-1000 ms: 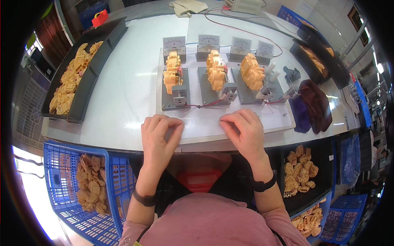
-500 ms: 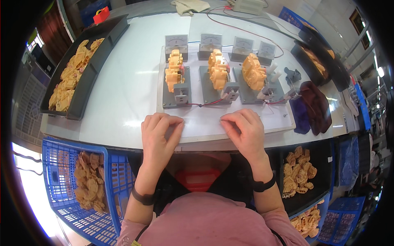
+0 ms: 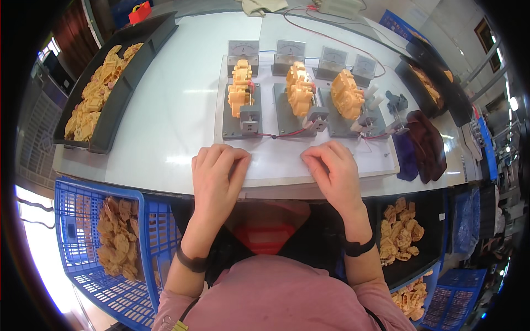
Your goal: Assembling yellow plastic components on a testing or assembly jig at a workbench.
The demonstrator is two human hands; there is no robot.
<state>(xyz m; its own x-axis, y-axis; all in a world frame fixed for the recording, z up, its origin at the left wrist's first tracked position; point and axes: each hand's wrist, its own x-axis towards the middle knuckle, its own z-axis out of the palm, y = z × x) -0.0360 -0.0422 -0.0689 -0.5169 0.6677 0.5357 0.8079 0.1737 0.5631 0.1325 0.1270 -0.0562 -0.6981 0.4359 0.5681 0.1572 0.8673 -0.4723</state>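
My left hand [image 3: 216, 172] rests at the front of the white table, its thumb and index tips brought together. Facing it across a gap, my right hand [image 3: 334, 174] is closed in the same pinch. Nothing shows in either hand. Just beyond my hands stand three grey fixtures in a row, each carrying a yellow plastic gear housing: a left one [image 3: 240, 91], a middle one [image 3: 299, 91] and a right one [image 3: 347, 96]. A red and black wire [image 3: 290, 133] runs along the fixtures' front. Neither hand touches them.
Several panel meters [image 3: 243, 49] stand behind the fixtures. A black tray [image 3: 124, 91] of yellow parts lies at left, with more trays [image 3: 411, 77] at far right. Dark cloths [image 3: 425, 146] lie right. Below the table edge are a blue crate [image 3: 144, 237] and a black bin [image 3: 433, 237] holding parts.
The whole view has shifted slightly, so the fixtures appear a little higher and further right. Both hands keep the same pinched pose near the table's front edge.
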